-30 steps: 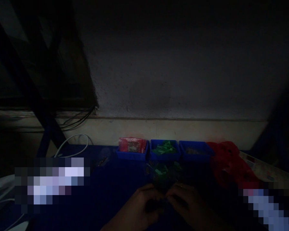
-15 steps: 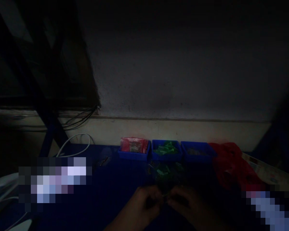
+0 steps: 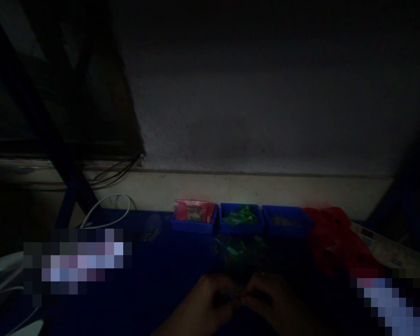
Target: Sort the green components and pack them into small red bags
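Observation:
The scene is very dark. My left hand (image 3: 205, 303) and my right hand (image 3: 271, 303) meet at the bottom middle over a dark blue table (image 3: 168, 280). Both have their fingers curled and pinched together around something small that I cannot make out. Just beyond them lies a loose heap of small green parts (image 3: 240, 249). Behind it stand three blue bins in a row: one with red packets (image 3: 193, 215), one with green parts (image 3: 241, 217), one with dim contents (image 3: 287, 220).
A red plastic bag (image 3: 336, 242) lies to the right of the bins, with printed paper (image 3: 388, 249) past it. A white cable (image 3: 107, 210) loops at the back left, under a dark slanted frame (image 3: 52, 135). A wall (image 3: 259, 116) closes the back.
Both hands have slid slightly down and toward me, staying pinched together. The view has shifted a little.

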Motion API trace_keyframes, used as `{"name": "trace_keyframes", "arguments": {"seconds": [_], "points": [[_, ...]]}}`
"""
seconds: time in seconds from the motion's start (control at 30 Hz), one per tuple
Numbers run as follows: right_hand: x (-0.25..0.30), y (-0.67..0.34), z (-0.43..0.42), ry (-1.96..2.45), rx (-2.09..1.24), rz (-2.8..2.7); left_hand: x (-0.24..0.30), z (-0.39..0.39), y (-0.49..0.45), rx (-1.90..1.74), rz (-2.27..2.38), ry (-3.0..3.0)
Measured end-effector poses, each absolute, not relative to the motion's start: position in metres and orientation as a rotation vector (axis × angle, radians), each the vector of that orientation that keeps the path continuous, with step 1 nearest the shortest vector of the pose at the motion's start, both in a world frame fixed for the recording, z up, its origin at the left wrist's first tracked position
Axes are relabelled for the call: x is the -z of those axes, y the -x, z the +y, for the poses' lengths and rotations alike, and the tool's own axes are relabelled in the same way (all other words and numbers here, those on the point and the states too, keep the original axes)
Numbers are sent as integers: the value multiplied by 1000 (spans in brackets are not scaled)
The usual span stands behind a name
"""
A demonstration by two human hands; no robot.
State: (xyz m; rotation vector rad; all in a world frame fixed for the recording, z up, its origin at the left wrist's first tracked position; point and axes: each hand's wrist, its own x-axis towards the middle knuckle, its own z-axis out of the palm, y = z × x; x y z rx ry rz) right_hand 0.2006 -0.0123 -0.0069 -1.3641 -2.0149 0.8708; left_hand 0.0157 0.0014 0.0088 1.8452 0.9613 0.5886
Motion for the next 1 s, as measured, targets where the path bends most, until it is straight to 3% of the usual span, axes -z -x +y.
{"name": "trace_keyframes", "arguments": {"seconds": [1.0], "points": [[-1,-200,-15,1324,-871,-2039,-8,2,-15,-624,1010,-1884]]}}
